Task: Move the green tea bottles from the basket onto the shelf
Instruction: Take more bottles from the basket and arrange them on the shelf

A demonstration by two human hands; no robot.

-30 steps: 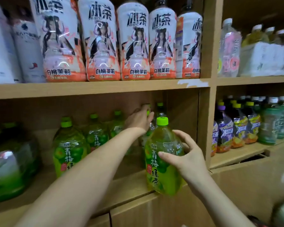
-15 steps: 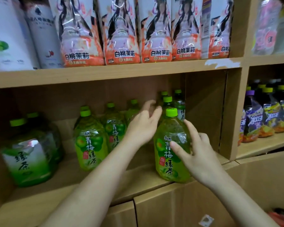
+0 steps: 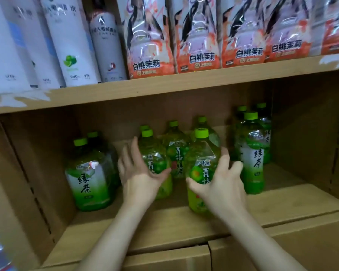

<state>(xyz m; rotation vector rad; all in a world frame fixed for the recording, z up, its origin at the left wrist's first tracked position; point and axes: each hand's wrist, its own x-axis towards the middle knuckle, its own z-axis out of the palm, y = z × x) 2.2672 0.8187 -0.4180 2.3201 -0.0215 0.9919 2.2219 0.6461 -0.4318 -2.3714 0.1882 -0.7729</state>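
Green plum tea bottle [image 3: 201, 173] now stands on the wooden shelf [image 3: 174, 225], both hands around the row

A second ago the right hand [image 3: 221, 190] was carrying this bottle in front of the shelf edge; now its base rests on the board near the front, just right of another plum tea bottle [image 3: 155, 163], so this bottle counts as delivered. The right fingers are spread and loosely curled on its right side, thumb across the label, more steadying than clamping. The left hand [image 3: 139, 173], earlier reaching deeper among the back bottles, has drawn forward and lies open, fingers apart, against the neighbour bottle. Likely next is a small nudge to line the two up, then back to the basket, which is out of view, so how many bottles remain cannot be told
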